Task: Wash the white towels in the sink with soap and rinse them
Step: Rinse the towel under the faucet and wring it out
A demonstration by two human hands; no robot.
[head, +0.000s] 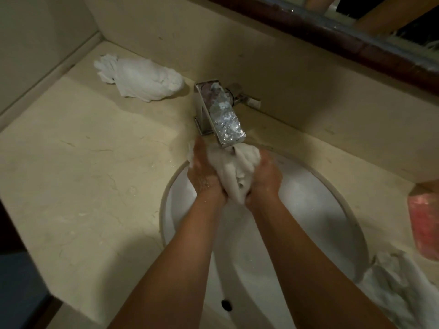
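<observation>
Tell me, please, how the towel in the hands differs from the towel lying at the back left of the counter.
The held towel is squeezed between the left hand and right hand under the faucet, over the sink; the counter towel lies untouched. The held towel is tightly bunched; the counter towel sprawls looser. Both are white and crumpled.

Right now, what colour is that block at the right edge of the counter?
The block is pink, seen in the head view, the only one.
</observation>
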